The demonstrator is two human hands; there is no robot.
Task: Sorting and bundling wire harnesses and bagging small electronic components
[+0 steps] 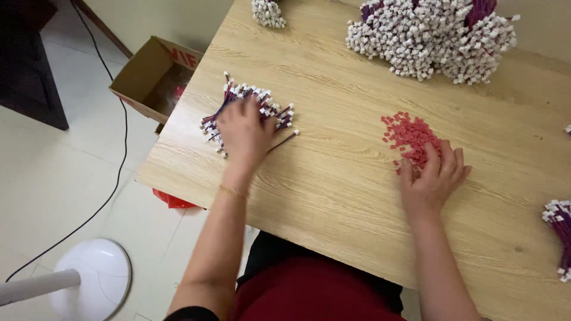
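Note:
My left hand [245, 134] lies palm down with fingers spread on a small fan of dark wires with white plug ends [262, 102], near the left edge of the wooden table [333, 184]. Over to the right, my right hand [433, 178] rests with fingers apart on the near edge of a pile of small red plastic pieces [409, 134]. Neither hand visibly grips anything; what lies under the palms is hidden.
A large heap of white-ended wires [434, 35] sits at the table's far side, a smaller bunch [267, 12] at the top edge, another bundle [559, 232] at the right edge. An open cardboard box [151, 77], a black cable [119, 166] and a white fan base [95, 276] are on the floor at left.

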